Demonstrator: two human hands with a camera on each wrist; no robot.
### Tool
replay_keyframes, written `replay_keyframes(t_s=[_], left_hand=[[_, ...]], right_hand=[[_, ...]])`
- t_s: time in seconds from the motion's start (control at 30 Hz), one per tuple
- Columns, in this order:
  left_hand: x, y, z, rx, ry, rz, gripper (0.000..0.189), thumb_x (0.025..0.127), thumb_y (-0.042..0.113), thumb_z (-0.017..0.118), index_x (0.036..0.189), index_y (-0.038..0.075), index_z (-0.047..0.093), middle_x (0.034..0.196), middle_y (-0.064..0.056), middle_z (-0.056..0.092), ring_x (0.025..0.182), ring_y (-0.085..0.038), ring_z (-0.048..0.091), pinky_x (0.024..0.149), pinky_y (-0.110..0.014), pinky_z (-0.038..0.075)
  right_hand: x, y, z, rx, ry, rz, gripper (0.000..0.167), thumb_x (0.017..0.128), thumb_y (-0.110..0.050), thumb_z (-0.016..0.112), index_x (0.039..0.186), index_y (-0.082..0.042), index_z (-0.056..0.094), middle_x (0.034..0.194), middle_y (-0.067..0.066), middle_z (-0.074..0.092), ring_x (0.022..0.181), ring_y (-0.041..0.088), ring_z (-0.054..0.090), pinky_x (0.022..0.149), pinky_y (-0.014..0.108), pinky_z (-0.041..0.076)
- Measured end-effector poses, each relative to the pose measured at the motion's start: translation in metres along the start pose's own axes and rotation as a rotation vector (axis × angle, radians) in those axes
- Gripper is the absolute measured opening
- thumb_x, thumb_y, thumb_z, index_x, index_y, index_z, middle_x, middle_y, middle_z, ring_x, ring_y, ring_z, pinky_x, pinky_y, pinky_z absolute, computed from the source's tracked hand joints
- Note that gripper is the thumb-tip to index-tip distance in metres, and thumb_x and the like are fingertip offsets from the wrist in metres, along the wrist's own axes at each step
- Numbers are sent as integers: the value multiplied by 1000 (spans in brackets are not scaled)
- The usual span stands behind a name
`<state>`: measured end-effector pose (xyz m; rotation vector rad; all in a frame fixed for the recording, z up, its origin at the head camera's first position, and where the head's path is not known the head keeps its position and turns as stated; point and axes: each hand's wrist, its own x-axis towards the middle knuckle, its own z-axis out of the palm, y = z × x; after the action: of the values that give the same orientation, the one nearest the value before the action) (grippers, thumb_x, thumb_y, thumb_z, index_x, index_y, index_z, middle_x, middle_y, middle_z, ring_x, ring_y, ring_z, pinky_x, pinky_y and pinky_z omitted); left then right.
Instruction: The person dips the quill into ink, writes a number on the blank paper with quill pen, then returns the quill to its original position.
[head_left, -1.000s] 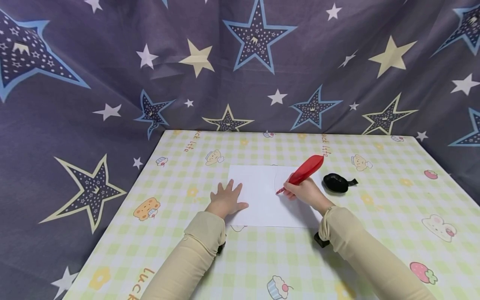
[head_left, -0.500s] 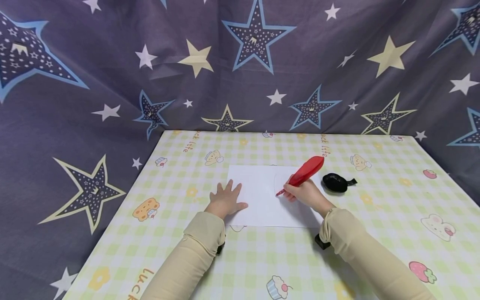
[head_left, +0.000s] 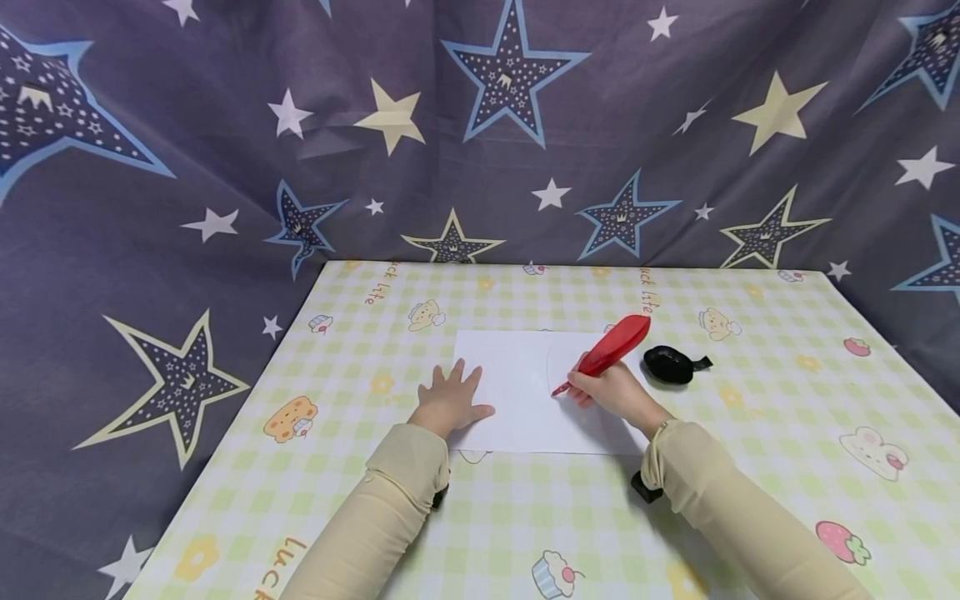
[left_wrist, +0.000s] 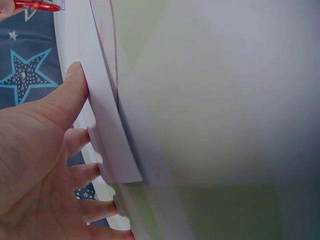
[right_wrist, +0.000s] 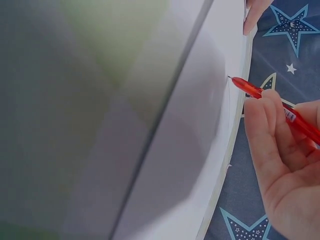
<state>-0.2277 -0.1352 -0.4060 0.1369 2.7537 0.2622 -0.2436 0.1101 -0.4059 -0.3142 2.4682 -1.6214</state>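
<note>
A white sheet of paper (head_left: 517,417) lies on the table, with a thin curved line drawn near its middle. My right hand (head_left: 611,390) pinches a red feather-shaped pen (head_left: 615,343), whose tip meets the paper. In the right wrist view the red pen (right_wrist: 247,87) sits between the thumb and fingers of the right hand (right_wrist: 280,165), its point at the sheet (right_wrist: 200,165). Spread over the paper's left edge, my left hand (head_left: 446,402) rests with straight fingers. The left wrist view shows that hand (left_wrist: 40,150) with its thumb on the sheet (left_wrist: 107,120).
To the right of the paper lies a black oval object (head_left: 669,365) with a short flared end. A green checked cloth (head_left: 375,350) with printed cartoons covers the table. Behind it hangs a dark star-patterned curtain (head_left: 480,183). A black wrist device (head_left: 645,487) shows under the right cuff.
The pen tip has moved slightly down toward me across the paper, with the drawn line running above it. My left hand stays in place on the sheet.
</note>
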Motion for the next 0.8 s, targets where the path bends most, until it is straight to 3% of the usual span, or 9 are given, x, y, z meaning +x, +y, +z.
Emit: replay_keyframes(t_s=[0.8], left_hand=[[1, 0, 1, -16, -4, 9, 73, 90, 50, 50, 148, 17, 21, 152, -13, 8, 134, -46, 6, 101, -63, 15]], right_hand=[[-10, 1, -5, -8, -37, 12, 12, 88, -2, 55, 88, 9, 59, 72, 16, 65, 63, 26, 64, 58, 34, 55]])
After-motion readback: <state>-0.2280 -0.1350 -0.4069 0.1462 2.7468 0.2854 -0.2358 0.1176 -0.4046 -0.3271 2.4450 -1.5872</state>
